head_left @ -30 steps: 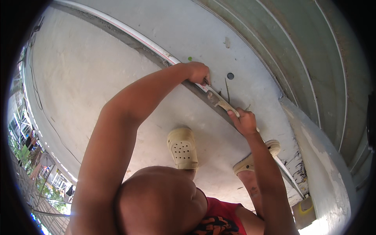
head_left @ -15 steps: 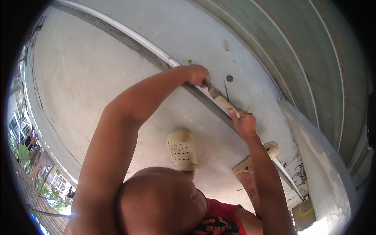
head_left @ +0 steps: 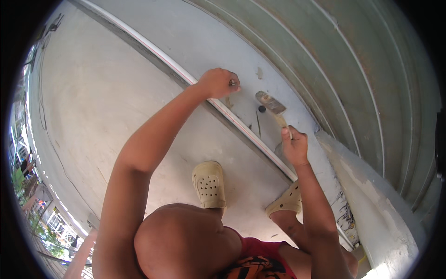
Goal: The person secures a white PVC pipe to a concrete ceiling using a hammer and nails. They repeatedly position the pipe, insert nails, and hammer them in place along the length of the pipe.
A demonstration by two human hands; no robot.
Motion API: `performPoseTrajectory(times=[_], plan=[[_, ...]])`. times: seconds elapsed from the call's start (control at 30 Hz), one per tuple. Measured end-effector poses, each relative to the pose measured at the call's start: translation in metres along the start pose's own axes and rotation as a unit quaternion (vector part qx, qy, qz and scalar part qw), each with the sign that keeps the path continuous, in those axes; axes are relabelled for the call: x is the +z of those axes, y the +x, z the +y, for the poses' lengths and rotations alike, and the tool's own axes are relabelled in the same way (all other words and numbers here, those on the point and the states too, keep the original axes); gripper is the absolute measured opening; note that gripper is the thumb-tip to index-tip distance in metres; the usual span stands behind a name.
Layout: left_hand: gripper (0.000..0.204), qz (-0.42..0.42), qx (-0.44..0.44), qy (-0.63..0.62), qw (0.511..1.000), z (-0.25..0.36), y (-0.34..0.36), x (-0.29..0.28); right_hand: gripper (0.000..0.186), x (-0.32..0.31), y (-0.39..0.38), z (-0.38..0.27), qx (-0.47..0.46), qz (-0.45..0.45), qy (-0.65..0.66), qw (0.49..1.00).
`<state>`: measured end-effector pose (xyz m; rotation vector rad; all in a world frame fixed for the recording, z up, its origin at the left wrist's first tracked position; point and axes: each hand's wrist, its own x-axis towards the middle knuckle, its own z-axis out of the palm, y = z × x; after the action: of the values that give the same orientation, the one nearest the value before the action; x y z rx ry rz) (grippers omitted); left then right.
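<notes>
My right hand (head_left: 294, 145) grips the pale handle of a flat paintbrush (head_left: 271, 102). The brush's broad grey-brown head points up and left, raised off the white pipe. My left hand (head_left: 219, 83) is closed above the pipe, fingers curled in. A small dark bit shows at its fingers, too small to name. Below that wrist runs the long white pipe (head_left: 160, 53) with a thin red line, lying along the step's edge.
Beige clogs (head_left: 208, 185) are on my feet, below the pipe. A ribbed grey-green metal sheet (head_left: 325, 60) rises at the right, above a low plastered wall (head_left: 371, 195). A dark round spot (head_left: 262, 109) and a thin stem lie beyond the pipe.
The paintbrush in my right hand has lifted off the pipe and swung up to point away from it. My left hand has moved away from the brush head, up and left.
</notes>
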<state>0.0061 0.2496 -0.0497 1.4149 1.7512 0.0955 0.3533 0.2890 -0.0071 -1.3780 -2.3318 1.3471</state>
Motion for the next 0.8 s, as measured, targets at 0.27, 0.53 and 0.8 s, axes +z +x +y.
performPoseTrajectory(times=[0.27, 0.53, 0.8], plan=[[0.04, 0.009, -0.044, -0.408, 0.912, -0.003, -0.176, -0.031, 0.046, 0.011, 0.014, -0.146, -0.055, -0.043, 0.012, 0.997], [0.03, 0.062, -0.185, -0.728, 0.657, 0.087, -0.362, -0.037, 0.032, 0.001, -0.049, -0.372, 0.077, -0.252, 0.083, 0.961], [0.03, 0.118, -0.253, -0.641, 0.715, 0.129, -0.5, -0.119, 0.027, 0.007, -0.11, -0.489, 0.273, -0.372, 0.075, 0.884]])
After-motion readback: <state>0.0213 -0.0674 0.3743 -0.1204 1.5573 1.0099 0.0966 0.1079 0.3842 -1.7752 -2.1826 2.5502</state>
